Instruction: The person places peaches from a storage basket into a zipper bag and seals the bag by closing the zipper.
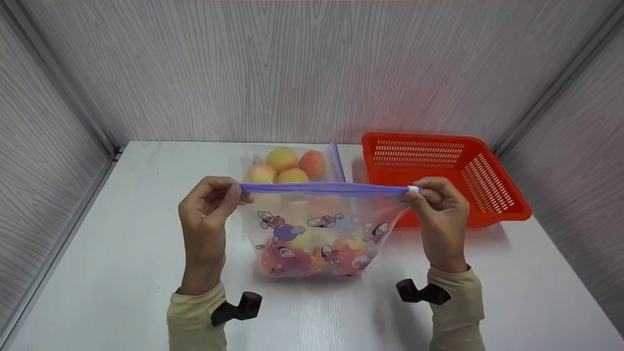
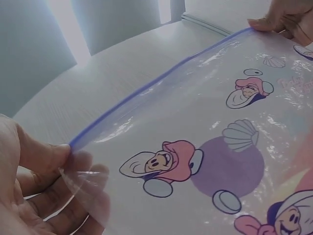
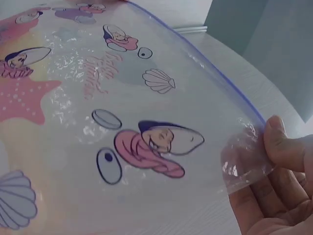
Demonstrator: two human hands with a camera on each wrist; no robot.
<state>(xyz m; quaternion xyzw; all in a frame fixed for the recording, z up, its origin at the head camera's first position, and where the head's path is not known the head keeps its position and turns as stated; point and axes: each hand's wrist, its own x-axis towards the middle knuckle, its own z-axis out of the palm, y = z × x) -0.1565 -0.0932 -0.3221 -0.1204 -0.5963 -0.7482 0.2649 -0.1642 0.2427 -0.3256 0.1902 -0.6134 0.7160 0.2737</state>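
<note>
A clear printed zip bag with a purple zip edge is stretched between both hands, its lower part bulging with peach-like fruit. My left hand pinches the left top corner between thumb and fingers. At the opposite corner my right hand pinches the zip's end, right by a small white slider. In the left wrist view, cartoon shells on the film lie beside the thumb. The right wrist view shows fingers partly behind the clear film. The zip edge runs nearly straight across.
Behind the held bag lies another zip bag with several yellow-red peaches. A red plastic basket with slotted walls stands at the back right of the white table. Grained panels enclose the back and sides.
</note>
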